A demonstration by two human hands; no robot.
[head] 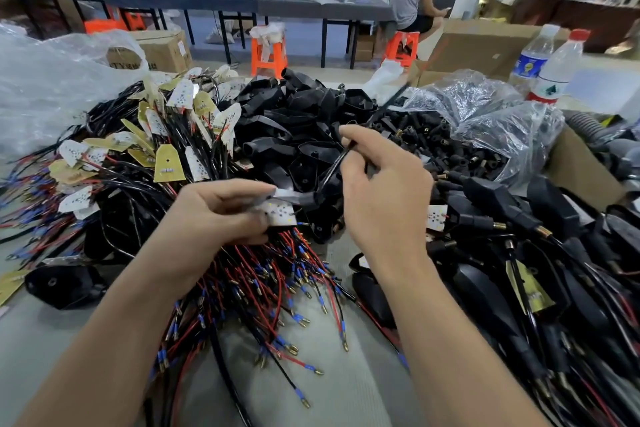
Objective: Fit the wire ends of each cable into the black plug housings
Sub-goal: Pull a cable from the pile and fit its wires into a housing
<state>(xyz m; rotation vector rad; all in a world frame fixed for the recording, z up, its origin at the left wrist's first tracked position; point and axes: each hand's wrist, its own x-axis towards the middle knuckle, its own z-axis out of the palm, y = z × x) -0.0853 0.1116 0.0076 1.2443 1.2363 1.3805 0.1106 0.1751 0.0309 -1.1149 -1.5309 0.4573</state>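
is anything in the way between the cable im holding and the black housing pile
Nothing visible: the cable, pinched in the right hand, its end in the left hand, hangs directly over the housing pile.

Head-worn view, forward-down (seemingly close)

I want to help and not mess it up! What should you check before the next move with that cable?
1. Left hand grips the white board: ok.
2. Right hand pinches the black cable: ok.
3. Cable end seated in a housing: cannot tell, it is blurred between the hands.
4. Pile of black housings lies just behind the hands: ok.
5. Red and blue wires untangled: not ok, they cross in a heap.
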